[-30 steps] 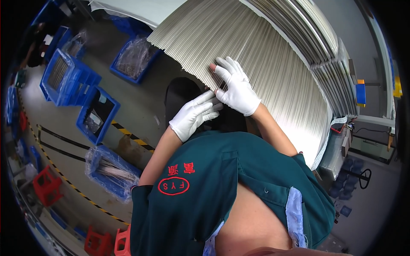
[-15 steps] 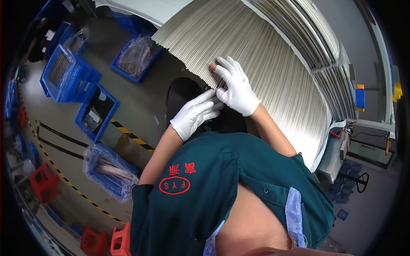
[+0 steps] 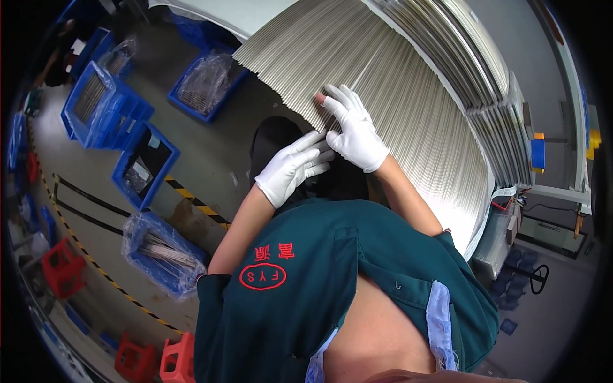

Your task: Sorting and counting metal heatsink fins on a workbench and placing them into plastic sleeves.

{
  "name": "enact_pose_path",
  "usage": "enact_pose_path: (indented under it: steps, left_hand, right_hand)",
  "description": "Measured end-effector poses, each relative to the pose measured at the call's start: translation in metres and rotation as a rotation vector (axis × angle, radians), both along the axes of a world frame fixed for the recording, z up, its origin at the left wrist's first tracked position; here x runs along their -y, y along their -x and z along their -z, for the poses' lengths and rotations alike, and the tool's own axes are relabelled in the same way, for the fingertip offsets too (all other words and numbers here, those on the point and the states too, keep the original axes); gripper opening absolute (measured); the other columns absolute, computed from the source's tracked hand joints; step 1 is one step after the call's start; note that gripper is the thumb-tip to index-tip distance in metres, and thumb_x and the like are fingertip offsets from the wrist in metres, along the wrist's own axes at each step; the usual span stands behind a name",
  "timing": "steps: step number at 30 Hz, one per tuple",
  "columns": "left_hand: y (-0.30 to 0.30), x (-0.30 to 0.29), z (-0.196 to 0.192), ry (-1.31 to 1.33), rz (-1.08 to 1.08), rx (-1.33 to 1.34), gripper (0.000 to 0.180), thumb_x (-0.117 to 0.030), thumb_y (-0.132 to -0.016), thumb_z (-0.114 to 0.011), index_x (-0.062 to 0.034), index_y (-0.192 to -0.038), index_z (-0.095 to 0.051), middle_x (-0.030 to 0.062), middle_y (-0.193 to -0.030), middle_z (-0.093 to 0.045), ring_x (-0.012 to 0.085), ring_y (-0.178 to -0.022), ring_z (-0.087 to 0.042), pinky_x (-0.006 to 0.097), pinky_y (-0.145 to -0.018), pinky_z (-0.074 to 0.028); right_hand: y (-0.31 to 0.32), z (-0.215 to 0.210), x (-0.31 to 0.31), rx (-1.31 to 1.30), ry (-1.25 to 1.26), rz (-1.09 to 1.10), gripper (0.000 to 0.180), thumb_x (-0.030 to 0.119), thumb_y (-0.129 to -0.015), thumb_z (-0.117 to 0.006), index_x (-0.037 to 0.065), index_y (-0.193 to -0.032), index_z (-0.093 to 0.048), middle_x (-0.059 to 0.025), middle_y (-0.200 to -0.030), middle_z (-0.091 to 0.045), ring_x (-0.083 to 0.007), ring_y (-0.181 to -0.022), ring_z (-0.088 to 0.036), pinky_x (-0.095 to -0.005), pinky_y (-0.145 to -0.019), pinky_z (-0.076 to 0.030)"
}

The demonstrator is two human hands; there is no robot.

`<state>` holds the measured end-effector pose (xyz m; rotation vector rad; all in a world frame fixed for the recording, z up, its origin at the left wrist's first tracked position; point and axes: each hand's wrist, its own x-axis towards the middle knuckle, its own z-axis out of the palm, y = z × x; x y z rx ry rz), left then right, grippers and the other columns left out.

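Note:
A wide layer of thin, silvery metal rods (image 3: 415,127) lies side by side on the table, their near ends forming a slightly uneven edge. My right hand (image 3: 359,135), in a white glove with one fingertip bare, rests over this edge. Its fingers stretch across the rods and the thumb is by their ends. Just left of it, my white-gloved left hand (image 3: 287,169) is held beside the rod ends with fingers extended. Its fingertips come close to the right thumb; whether they touch the rods is hard to tell. No separate object shows in either hand.
Stacked bundles of similar rods (image 3: 495,115) stand along the table's right side. Blue crates (image 3: 105,115) with plastic liners are on the floor to the left, near a plastic-lined blue bin of rods (image 3: 163,252). Red stools (image 3: 62,268) are at lower left.
The view has shifted slightly. Both hands keep nearly the same pose at the rod edge, and a brighter line shows among the rods beyond the right fingers.

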<state>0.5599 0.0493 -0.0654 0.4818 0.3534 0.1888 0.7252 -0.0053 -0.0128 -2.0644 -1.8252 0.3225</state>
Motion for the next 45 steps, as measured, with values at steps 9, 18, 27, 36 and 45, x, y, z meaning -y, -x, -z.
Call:
enact_pose_path:
  steps: [9,18,27,36,45]
  left_hand:
    - [-0.001,-0.002,-0.002,0.007,-0.026,-0.002,0.061,-0.013,-0.092,-0.049,0.0039,-0.141,-0.017,0.0171,-0.136,-0.038,0.0265,-0.117,-0.048,0.040,-0.099,-0.039]
    - [-0.001,-0.006,-0.004,0.014,-0.052,-0.022,0.060,-0.011,-0.092,-0.047,0.0040,-0.141,-0.016,0.0168,-0.137,-0.036,0.0262,-0.116,-0.049,0.041,-0.099,-0.039]
    - [0.001,-0.011,-0.003,0.012,-0.094,-0.028,0.060,-0.011,-0.091,-0.048,0.0031,-0.141,-0.018,0.0167,-0.135,-0.040,0.0266,-0.117,-0.049,0.042,-0.100,-0.038]
    - [0.002,-0.015,-0.006,0.015,-0.105,-0.024,0.059,-0.012,-0.091,-0.050,0.0018,-0.140,-0.022,0.0151,-0.132,-0.042,0.0271,-0.117,-0.048,0.042,-0.099,-0.040]
    - [0.002,-0.014,-0.001,0.016,-0.110,0.009,0.056,-0.013,-0.092,-0.048,0.0009,-0.140,-0.024,0.0147,-0.136,-0.041,0.0245,-0.117,-0.048,0.039,-0.098,-0.039]
  right_hand:
    - [0.003,-0.004,-0.008,0.000,-0.019,-0.010,0.063,0.014,-0.070,-0.059,0.009,-0.131,-0.044,-0.0169,-0.141,-0.035,-0.0392,-0.134,-0.024,-0.0468,-0.110,-0.021]
    - [0.005,-0.002,-0.014,-0.012,-0.045,-0.009,0.060,0.016,-0.072,-0.058,0.007,-0.129,-0.046,-0.0192,-0.137,-0.038,-0.0387,-0.132,-0.026,-0.0467,-0.111,-0.019]
    - [0.000,0.002,-0.015,-0.034,0.004,0.006,0.060,0.017,-0.072,-0.058,0.008,-0.130,-0.045,-0.0190,-0.138,-0.037,-0.0390,-0.133,-0.025,-0.0466,-0.111,-0.018]
    - [0.002,0.002,-0.024,0.007,-0.044,-0.037,0.059,0.015,-0.070,-0.058,0.006,-0.128,-0.047,-0.0200,-0.136,-0.039,-0.0396,-0.131,-0.027,-0.0457,-0.110,-0.020]
    - [0.002,0.005,-0.031,0.061,-0.175,-0.087,0.057,0.013,-0.066,-0.058,0.004,-0.122,-0.050,-0.0206,-0.129,-0.045,-0.0381,-0.119,-0.040,-0.0447,-0.103,-0.033]
